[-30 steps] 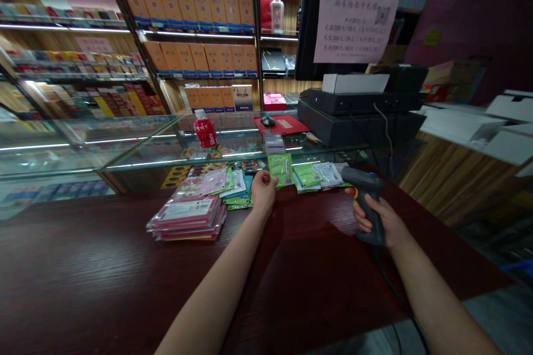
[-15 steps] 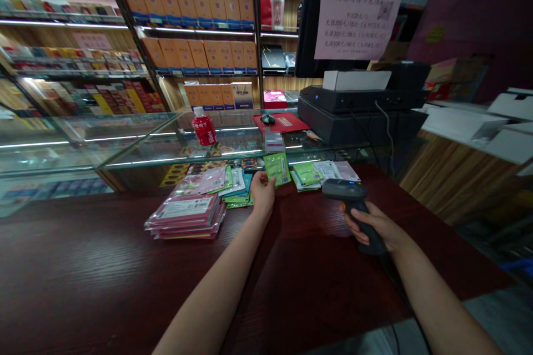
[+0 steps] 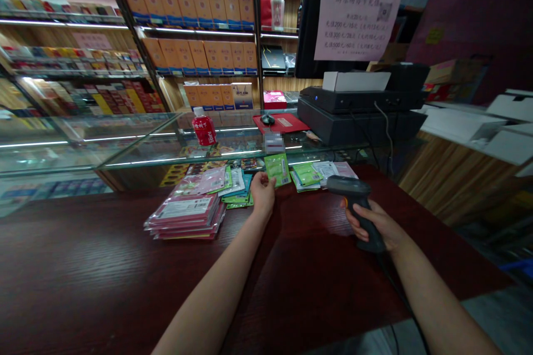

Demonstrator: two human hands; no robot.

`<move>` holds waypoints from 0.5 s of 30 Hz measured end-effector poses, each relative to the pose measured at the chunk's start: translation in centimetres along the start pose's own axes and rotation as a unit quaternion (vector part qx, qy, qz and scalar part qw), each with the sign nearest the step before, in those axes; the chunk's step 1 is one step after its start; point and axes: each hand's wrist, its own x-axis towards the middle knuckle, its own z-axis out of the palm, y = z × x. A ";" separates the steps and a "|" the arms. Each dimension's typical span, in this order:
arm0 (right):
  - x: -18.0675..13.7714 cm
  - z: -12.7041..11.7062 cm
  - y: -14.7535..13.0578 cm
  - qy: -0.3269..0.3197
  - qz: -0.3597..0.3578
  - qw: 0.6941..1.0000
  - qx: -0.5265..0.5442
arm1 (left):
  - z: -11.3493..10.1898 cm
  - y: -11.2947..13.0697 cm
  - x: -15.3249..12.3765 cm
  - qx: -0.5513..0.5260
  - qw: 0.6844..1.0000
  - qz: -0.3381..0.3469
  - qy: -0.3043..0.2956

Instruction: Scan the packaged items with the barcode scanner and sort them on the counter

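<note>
My left hand (image 3: pixel 263 193) pinches a small green packet (image 3: pixel 277 170) by its lower left edge, with a barcode facing me. In my right hand (image 3: pixel 377 223) is a dark barcode scanner (image 3: pixel 350 186), fingers wrapped round its handle and its head pointing left. Just beyond the scanner lies a group of green and white packets (image 3: pixel 307 174). Left of my left hand are more green, blue and white packets (image 3: pixel 237 186). Beside them rises a stack of pink plastic-wrapped packs (image 3: pixel 183 213).
Behind the dark wooden counter (image 3: pixel 104 277) runs a glass display case (image 3: pixel 154 144). A red bottle (image 3: pixel 204 127) and a mouse (image 3: pixel 267 120) on a red mat stand on the glass. A black till (image 3: pixel 353 116) sits back right. The scanner's cable hangs below my right wrist.
The scanner in my right hand has shifted slightly right, and its blue light no longer shows. My left hand and the green packet stay almost in place.
</note>
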 end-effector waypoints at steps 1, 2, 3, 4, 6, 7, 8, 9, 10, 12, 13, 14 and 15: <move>0.1 0.0 -0.1 0.013 -0.011 1.000 0.009 | 0.0 -0.1 0.0 -0.002 1.000 0.000 0.001; 0.2 0.0 -0.1 0.030 -0.024 0.999 0.020 | 0.0 -0.1 0.0 -0.006 1.000 -0.002 0.000; 0.3 -0.1 -0.2 0.051 -0.038 0.997 0.033 | 0.0 -0.2 0.0 -0.013 1.000 -0.008 -0.005; 0.4 -0.2 -0.3 0.073 -0.053 0.995 0.047 | 0.1 -0.2 0.0 -0.021 1.000 -0.018 -0.012; 0.6 -0.7 -0.5 0.113 -0.081 0.988 0.073 | 0.1 -0.2 -0.2 -0.033 0.998 -0.035 -0.026; 0.8 -0.9 -0.6 0.131 -0.092 0.983 0.086 | 0.2 -0.1 -0.3 -0.034 0.998 -0.038 -0.031; 0.9 -1.2 -0.7 0.145 -0.101 0.979 0.099 | 0.2 0.0 -0.5 -0.034 0.998 -0.040 -0.035; 1.0 -1.5 -0.7 0.158 -0.107 0.975 0.111 | 0.3 0.2 -0.6 -0.035 0.998 -0.041 -0.040; 1.1 -1.7 -0.8 0.168 -0.112 0.972 0.121 | 0.3 0.5 -0.8 -0.039 0.997 -0.046 -0.048; 1.2 -2.1 -0.7 0.179 -0.120 0.967 0.133 | 0.5 1.1 -1.3 -0.065 0.993 -0.068 -0.071; 1.3 -2.2 -0.7 0.181 -0.123 0.966 0.135 | 0.6 1.4 -1.5 -0.081 0.990 -0.081 -0.083; 1.4 -2.3 -0.6 0.182 -0.125 0.966 0.136 | 0.7 1.7 -1.7 -0.096 0.987 -0.092 -0.094; 1.4 -2.3 -0.5 0.182 -0.127 0.965 0.136 | 0.9 2.0 -1.8 -0.109 0.984 -0.100 -0.104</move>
